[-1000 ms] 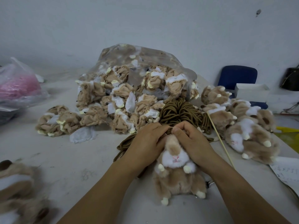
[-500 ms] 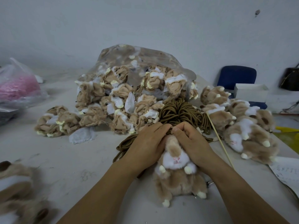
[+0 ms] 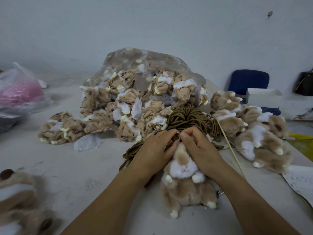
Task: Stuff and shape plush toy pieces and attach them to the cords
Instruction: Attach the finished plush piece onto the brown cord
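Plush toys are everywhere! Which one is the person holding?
The plush toy at front centre: left hand and right hand grip its head. The pile at right lies untouched.

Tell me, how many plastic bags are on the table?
2: a clear bag of unstuffed plush skins at the middle back, and a second bag holding something pink at the far left. More may be hidden behind them.

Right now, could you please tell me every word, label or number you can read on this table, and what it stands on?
Nothing here can be read.
Sheet of paper at the right edge: faint handwritten lines, too small and blurred to read.
White box by the blue chair: no marking shows.
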`<state>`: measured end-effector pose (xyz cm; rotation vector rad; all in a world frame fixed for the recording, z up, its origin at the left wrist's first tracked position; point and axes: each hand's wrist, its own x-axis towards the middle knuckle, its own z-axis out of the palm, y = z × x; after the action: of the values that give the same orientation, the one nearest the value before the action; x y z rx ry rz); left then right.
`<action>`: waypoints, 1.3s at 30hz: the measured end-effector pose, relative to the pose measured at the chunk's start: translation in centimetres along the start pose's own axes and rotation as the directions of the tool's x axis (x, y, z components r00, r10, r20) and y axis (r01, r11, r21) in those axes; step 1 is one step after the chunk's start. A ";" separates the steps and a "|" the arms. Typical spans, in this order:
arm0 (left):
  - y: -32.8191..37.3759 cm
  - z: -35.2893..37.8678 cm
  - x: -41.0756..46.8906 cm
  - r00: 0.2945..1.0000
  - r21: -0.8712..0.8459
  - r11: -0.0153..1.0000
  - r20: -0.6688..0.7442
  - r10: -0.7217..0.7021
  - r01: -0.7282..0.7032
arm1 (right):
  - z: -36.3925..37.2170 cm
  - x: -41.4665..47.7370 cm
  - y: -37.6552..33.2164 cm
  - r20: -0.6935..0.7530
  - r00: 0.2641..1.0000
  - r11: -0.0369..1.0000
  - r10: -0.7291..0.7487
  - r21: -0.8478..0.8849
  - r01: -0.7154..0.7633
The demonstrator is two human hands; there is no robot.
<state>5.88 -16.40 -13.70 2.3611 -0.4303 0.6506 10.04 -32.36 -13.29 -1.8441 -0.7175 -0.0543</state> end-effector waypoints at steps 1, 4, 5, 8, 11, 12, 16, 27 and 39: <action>-0.1 0.1 0.0 1.000 -0.001 1.000 -0.009 0.004 -0.004 | -0.3 0.0 -0.1 0.018 1.000 1.000 0.017 -0.015 -0.016; -0.5 0.2 0.1 0.999 -0.001 1.000 -0.034 -0.004 0.004 | -1.6 0.0 -0.2 0.088 0.990 0.990 0.108 -0.099 -0.099; -0.5 0.3 0.1 0.999 -0.008 1.000 -0.041 -0.014 0.014 | -2.0 0.0 -0.1 0.113 0.984 0.981 0.136 -0.151 -0.118; -0.9 0.5 0.1 0.997 -0.047 0.999 -0.078 -0.025 0.021 | -3.2 0.0 0.1 0.198 0.960 0.939 0.197 -0.320 -0.126; -1.2 0.5 0.1 0.995 -0.089 0.996 -0.090 -0.037 0.029 | -3.5 -0.2 0.0 0.281 0.944 0.927 0.171 -0.370 -0.058; -1.3 0.5 0.1 0.995 -0.094 0.995 -0.088 -0.037 0.028 | -3.5 -0.2 -0.1 0.292 0.945 0.938 0.146 -0.343 -0.039; -1.2 0.2 0.2 0.993 -0.080 0.997 -0.121 -0.005 -0.004 | -2.6 -0.3 -0.3 0.272 0.960 0.983 0.066 -0.185 -0.015; -1.0 -0.5 0.1 0.979 -0.198 0.977 -0.174 -0.110 0.075 | -2.2 -0.3 -1.3 0.109 0.994 0.994 0.009 0.107 -0.021; -1.3 -0.3 0.1 0.967 -0.244 0.958 -0.163 -0.195 0.152 | -1.9 -0.2 -1.0 0.100 0.995 1.000 -0.002 0.020 0.000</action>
<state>6.51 -15.27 -14.12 2.0686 -0.1992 0.6910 9.97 -33.87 -11.76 -1.8372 -0.7860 0.0455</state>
